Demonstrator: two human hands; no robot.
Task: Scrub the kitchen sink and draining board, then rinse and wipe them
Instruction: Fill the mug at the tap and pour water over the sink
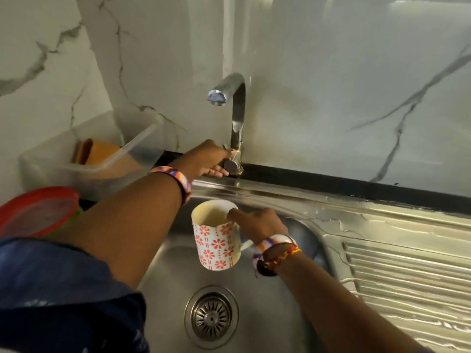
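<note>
Head view. Left hand (212,159) reaches to the base of the tap (235,118); its grip is curled round the tap's side lever (229,164), grasping it. Right hand (257,224) holds a flower-patterned mug (216,238), grip pinching the rim with one finger inside, handle side toward the palm. Mug is upright, held over the sink (173,271) bowl, above and behind the drain strainer (211,317).

Key relation: spout outlet (216,96) lies above the mug, set slightly toward the wall. No water visible from the spout. Mug mouth faces up, long axis near vertical, so a stream would fall at or just behind the rim. Judgement: filling the mug to rinse; the lever turn comes first, on the left hand.

Draining board (407,281) lies right of the bowl, wet streaks on its ribs. Right hand is nearer to it.
</note>
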